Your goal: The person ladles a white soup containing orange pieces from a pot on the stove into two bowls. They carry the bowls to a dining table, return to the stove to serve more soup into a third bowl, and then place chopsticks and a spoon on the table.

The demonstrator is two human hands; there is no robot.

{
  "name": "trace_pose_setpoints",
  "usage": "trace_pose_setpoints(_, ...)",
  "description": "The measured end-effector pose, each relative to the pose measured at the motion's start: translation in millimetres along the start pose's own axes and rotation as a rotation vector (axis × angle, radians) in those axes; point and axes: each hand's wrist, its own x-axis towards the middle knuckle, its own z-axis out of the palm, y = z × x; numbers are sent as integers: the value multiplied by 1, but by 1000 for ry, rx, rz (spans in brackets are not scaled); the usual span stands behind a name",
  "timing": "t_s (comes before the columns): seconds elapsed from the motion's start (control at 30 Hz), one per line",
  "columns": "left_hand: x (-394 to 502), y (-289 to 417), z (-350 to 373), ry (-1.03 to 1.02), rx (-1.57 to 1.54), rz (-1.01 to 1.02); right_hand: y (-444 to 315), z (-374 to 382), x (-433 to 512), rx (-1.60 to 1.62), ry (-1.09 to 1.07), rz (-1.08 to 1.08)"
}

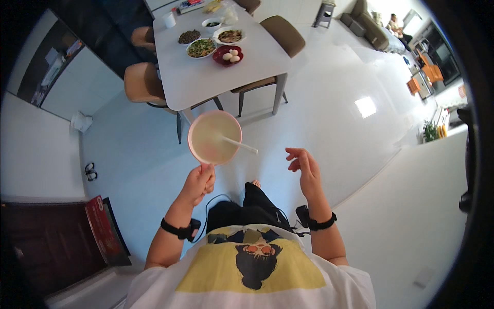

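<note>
My left hand (199, 184) is closed around the handle of a pink pan (202, 148), held out over the floor near the table's corner. Pale, cloudy liquid fills much of the pan, and a white spoon (243, 145) leans in it with its handle over the right rim. To the right, my right hand (305, 166) hangs in the air with its fingers loosely bent and apart, touching nothing. Beyond the pan, the white table (216, 83) bears a red dish (217, 58) of several eggs (232, 56), a plate of green food (201, 48) and other filled dishes.
Brown chairs (143, 82) stand around the table, one (283, 34) at its right side. A grey stool (324, 14) is farther back. A person (394, 25) sits near a sofa (364, 25) at the upper right. A white wall (409, 208) borders the right side; a dark door (50, 239) is lower left.
</note>
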Motion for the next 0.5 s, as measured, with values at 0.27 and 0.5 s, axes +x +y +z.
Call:
trace_pose_setpoints(0.27, 153, 87, -94, 101, -57, 81, 3, 72, 177, -134, -184, 102)
trace_pose_setpoints(0.5, 273, 149, -207, 151, -95, 91, 27, 126, 287, -319, -44, 285)
